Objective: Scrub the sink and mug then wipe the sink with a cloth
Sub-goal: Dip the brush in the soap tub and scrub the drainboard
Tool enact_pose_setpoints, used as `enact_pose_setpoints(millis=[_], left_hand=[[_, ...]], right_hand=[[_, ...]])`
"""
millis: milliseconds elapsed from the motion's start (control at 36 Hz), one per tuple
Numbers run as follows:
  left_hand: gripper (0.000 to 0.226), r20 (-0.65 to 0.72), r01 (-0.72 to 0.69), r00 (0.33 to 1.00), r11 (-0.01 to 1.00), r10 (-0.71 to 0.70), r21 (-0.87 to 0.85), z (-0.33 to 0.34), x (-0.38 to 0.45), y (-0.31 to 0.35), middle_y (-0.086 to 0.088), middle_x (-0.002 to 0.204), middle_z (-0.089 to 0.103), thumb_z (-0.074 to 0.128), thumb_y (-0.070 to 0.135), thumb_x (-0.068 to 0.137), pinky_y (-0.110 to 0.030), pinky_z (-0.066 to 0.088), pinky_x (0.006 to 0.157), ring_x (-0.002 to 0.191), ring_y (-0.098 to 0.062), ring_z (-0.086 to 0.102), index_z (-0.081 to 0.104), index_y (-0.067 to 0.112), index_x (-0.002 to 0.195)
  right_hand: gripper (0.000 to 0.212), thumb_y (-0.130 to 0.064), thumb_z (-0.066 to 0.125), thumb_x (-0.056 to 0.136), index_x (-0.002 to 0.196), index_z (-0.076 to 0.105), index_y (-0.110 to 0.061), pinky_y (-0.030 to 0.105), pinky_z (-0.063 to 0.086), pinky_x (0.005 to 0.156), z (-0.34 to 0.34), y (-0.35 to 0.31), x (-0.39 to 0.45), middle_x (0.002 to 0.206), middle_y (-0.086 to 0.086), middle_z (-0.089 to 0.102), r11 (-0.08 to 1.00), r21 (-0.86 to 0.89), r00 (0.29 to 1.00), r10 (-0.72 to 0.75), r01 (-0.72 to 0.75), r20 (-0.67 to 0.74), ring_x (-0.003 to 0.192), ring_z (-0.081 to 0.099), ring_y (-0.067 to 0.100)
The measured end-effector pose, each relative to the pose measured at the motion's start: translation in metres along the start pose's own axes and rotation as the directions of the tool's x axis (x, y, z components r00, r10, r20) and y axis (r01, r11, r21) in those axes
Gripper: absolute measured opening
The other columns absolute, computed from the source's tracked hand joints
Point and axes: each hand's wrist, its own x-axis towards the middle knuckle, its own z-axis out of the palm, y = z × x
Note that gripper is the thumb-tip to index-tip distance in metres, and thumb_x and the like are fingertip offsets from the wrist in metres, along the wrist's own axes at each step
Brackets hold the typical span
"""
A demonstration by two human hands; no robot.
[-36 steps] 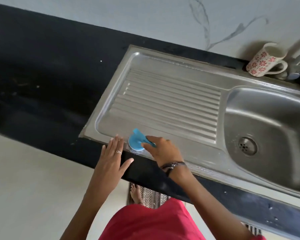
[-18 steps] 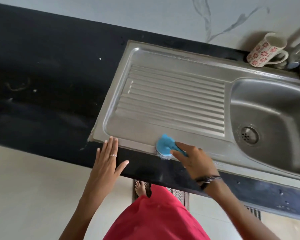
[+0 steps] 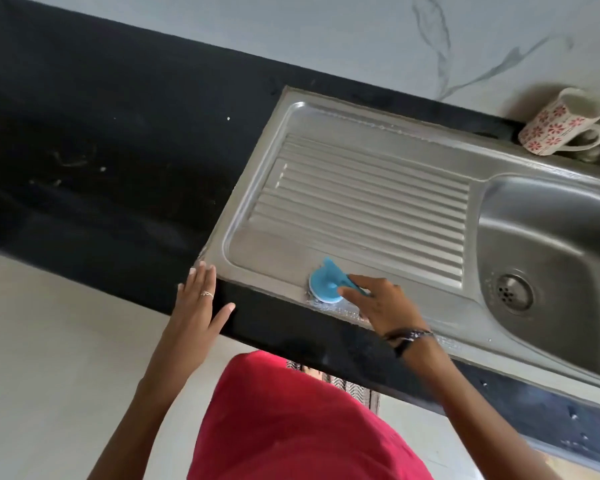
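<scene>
Sink (image 3: 378, 157) first: we're looking down from the head camera at a steel one set into a black table (image 3: 101, 150), with the ribbed drainboard on the left and the basin with its drain (image 3: 513, 294) on the right. Our right hand (image 3: 383, 308) is over the sink's near rim, fingers (image 3: 352, 292) clamped on a round blue scrubber (image 3: 326, 284) that sits pressed on the flat strip just in front of the ribs. There's a bit of wet, foamy shine on the rim right under it. Our left hand (image 3: 196, 306) rests flat on the table edge just off the sink's near left corner, fingers straight and close together, thumb spread out, a ring on one finger. The mug (image 3: 555, 124), white with red flowers, stands at the sink's far right corner against the wall, well apart from the scrubber. A dark band sits on our right wrist.
</scene>
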Motion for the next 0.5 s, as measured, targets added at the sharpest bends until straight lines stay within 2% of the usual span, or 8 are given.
enact_pose_setpoints(millis=[56,139,194,278,389,500], left_hand=[[0.072,0.011,-0.002,1.0,1.0,0.002,0.005,-0.001,0.003,-0.002,-0.007,0.155,-0.003,0.047,0.025,0.095,-0.023,-0.011,0.111,0.137,-0.008,-0.014,0.002,0.003,0.146],[0.072,0.03,-0.027,0.999,0.999,0.026,0.038,-0.005,0.011,-0.009,-0.009,0.156,0.001,0.049,0.026,0.094,-0.025,-0.008,0.111,0.137,-0.011,-0.012,0.003,0.001,0.145],[0.072,0.055,-0.045,0.998,0.998,0.043,0.039,-0.01,0.019,-0.014,-0.008,0.156,-0.001,0.048,0.026,0.095,-0.025,-0.009,0.111,0.137,-0.011,-0.013,0.0,0.003,0.144],[0.07,0.092,-0.062,0.994,0.997,0.058,0.039,-0.021,0.032,-0.023,-0.005,0.156,-0.005,0.045,0.026,0.096,-0.024,-0.01,0.11,0.135,-0.008,-0.017,-0.001,0.006,0.146],[0.071,0.116,-0.12,0.987,0.99,0.111,0.071,-0.039,0.049,-0.04,-0.007,0.155,-0.001,0.048,0.025,0.095,-0.025,-0.01,0.11,0.135,-0.009,-0.015,0.0,0.007,0.144],[0.073,0.136,-0.212,0.971,0.971,0.197,0.113,-0.051,0.066,-0.054,-0.006,0.152,0.0,0.054,0.024,0.092,-0.028,-0.007,0.111,0.137,-0.013,-0.01,0.005,0.004,0.143]], right_hand=[[0.03,-0.045,0.051,0.09,0.117,0.062,-0.036,0.034,0.046,0.077,-0.007,0.006,-0.003,0.077,0.0,0.056,1.0,-0.01,1.0,0.026,-0.026,-0.012,0.085,0.062,0.029],[0.034,-0.047,0.049,0.09,0.121,0.059,-0.036,0.031,0.043,0.073,0.0,-0.008,-0.002,0.082,0.001,0.058,0.999,-0.045,1.0,0.02,-0.021,-0.011,0.081,0.058,0.025],[0.037,-0.048,0.047,0.091,0.126,0.056,-0.037,0.032,0.043,0.077,0.012,-0.028,0.001,0.097,0.004,0.065,0.998,-0.07,1.0,-0.005,0.005,0.0,0.092,0.059,0.026],[0.038,-0.046,0.045,0.093,0.13,0.05,-0.039,0.035,0.044,0.085,0.03,-0.065,0.005,0.118,0.005,0.064,0.996,-0.08,0.999,-0.032,0.032,0.007,0.11,0.056,0.03],[0.037,-0.044,0.044,0.094,0.13,0.051,-0.036,0.035,0.044,0.085,0.049,-0.112,0.015,0.12,0.006,0.063,0.997,-0.057,0.999,-0.048,0.048,0.003,0.111,0.056,0.03],[0.035,-0.043,0.04,0.096,0.127,0.051,-0.032,0.034,0.044,0.077,0.072,-0.147,0.025,0.111,0.008,0.065,0.993,-0.105,0.997,-0.059,0.053,-0.051,0.103,0.058,0.032]])
